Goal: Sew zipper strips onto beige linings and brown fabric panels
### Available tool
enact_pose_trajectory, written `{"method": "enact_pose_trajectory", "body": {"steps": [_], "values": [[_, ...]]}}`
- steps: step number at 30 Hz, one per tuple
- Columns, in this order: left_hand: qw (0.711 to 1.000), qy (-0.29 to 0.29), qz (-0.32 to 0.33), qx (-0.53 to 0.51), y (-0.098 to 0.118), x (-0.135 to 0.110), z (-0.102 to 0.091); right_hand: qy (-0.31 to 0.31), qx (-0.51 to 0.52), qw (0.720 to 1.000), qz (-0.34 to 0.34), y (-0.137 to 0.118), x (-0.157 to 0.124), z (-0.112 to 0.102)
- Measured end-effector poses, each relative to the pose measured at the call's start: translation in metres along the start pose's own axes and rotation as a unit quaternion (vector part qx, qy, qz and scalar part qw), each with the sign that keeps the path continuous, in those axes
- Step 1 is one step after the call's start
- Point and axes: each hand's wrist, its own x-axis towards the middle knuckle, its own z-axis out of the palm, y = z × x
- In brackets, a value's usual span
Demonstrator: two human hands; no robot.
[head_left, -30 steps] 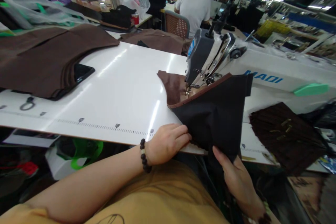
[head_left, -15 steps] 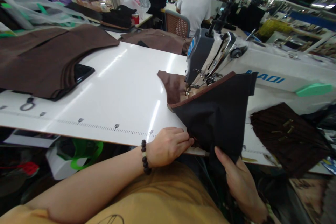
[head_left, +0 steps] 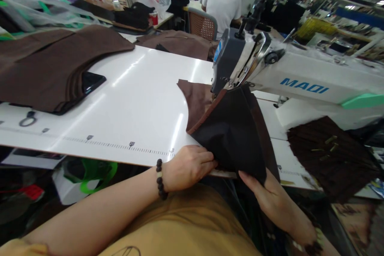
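A dark fabric piece point(head_left: 231, 132) with a brown folded edge lies partly over the table's front edge, below the head of a sewing machine point(head_left: 229, 60). My left hand point(head_left: 189, 168) is closed on its lower left edge, fingers pinched together. At its lower right, my right hand point(head_left: 264, 192) grips the cloth with the thumb on top and the other fingers hidden beneath. The brown underside point(head_left: 195, 100) of the fabric spreads flat on the white table left of the needle area, which the raised cloth partly hides.
Stacked brown fabric panels point(head_left: 60, 68) lie on the table at left, partly over a dark phone-like object point(head_left: 93, 82). A ring-shaped tool point(head_left: 27, 119) is near the printed ruler. Dark brown cloth point(head_left: 330, 156) with small metallic pieces lies at right. Ahead sits a person in white point(head_left: 222, 4).
The fabric's right, upper part has dropped and swung left, uncovering the machine's lettering and the table at right. Both hands have shifted slightly left, still holding the cloth.
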Motion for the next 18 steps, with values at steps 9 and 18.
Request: {"method": "enact_pose_trajectory", "body": {"steps": [9,18], "values": [[0.977,-0.093,-0.118,-0.151,-0.023,-0.005,-0.063,-0.113,-0.221,0.948,-0.199,-0.008,0.007,0.002],[0.95,-0.226,-0.101,-0.189,-0.057,0.031,-0.079,-0.206,-0.27,0.916,-0.213,-0.007,0.001,0.005]]}}
